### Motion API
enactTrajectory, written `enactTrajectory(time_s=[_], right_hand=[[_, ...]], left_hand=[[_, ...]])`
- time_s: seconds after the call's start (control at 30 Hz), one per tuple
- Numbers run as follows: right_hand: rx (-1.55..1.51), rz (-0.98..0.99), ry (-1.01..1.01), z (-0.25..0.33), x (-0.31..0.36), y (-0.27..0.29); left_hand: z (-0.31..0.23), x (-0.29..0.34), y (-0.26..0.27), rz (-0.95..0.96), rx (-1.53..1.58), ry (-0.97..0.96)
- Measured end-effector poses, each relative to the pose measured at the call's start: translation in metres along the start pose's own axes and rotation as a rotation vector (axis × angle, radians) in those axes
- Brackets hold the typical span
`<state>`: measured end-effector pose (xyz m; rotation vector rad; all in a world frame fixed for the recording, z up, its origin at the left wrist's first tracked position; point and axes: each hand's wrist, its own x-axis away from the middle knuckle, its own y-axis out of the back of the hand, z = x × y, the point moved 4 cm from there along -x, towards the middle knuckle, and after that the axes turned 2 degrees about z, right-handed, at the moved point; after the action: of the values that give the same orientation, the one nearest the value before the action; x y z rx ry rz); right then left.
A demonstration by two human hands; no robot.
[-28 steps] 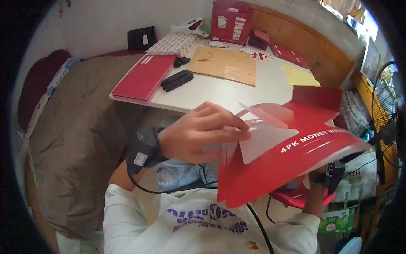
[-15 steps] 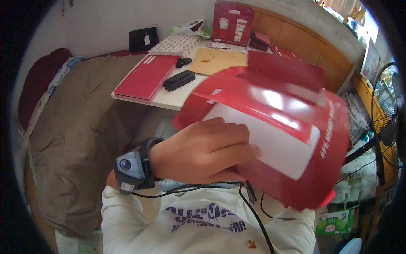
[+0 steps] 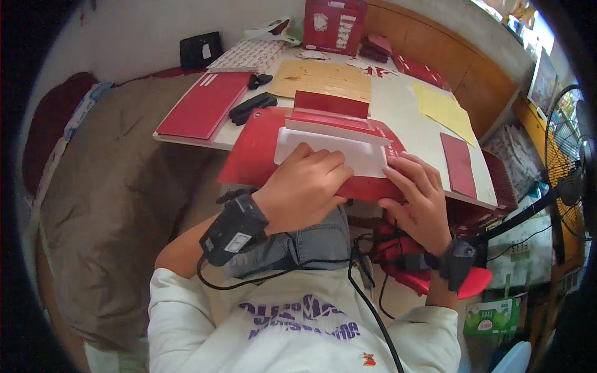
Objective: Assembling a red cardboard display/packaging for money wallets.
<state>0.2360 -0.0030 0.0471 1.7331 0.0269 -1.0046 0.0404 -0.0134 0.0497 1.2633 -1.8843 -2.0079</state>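
Observation:
A red cardboard piece (image 3: 249,152) with a white panel lies tilted over the near edge of the table, and a folded flap (image 3: 329,105) stands up along its far side. My left hand (image 3: 305,186) is closed on its near edge, fingers curled over the white panel; its thumb is mostly hidden. At the near right corner, my right hand (image 3: 418,196) grips the cardboard, with fingers on top and thumb at the edge. Both wrists wear black strapped devices, one on the left (image 3: 233,227) and one on the right (image 3: 457,261).
On the white table (image 3: 413,127) are a flat red stack (image 3: 205,105), a black stapler-like object (image 3: 253,108), a brown board (image 3: 320,79), yellow sheets (image 3: 443,112) and a dark red strip (image 3: 458,163). A red box (image 3: 334,26) stands behind. A black fan (image 3: 566,149) is right.
The red cardboard has swung down and leftward from close in front of me to the table edge. My right hand, formerly hidden behind it, now shows at its right corner.

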Motion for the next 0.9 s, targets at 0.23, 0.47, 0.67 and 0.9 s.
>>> enactTrajectory(time_s=[0.23, 0.47, 0.67, 0.9], right_hand=[[-0.066, 0.054, -0.018, -0.005, -0.004, -0.007], [-0.280, -0.008, -0.054, 0.000, -0.015, -0.015], [-0.319, -0.010, -0.052, -0.004, -0.010, -0.023], [-0.101, -0.043, -0.016, -0.003, -0.007, -0.022]], left_hand=[[0.015, -0.007, -0.011, 0.002, 0.146, 0.080], [0.006, -0.022, -0.024, -0.049, 0.269, 0.108], [0.009, -0.021, -0.031, -0.021, 0.424, 0.210], [0.004, -0.016, -0.031, -0.096, 0.005, 0.004]])
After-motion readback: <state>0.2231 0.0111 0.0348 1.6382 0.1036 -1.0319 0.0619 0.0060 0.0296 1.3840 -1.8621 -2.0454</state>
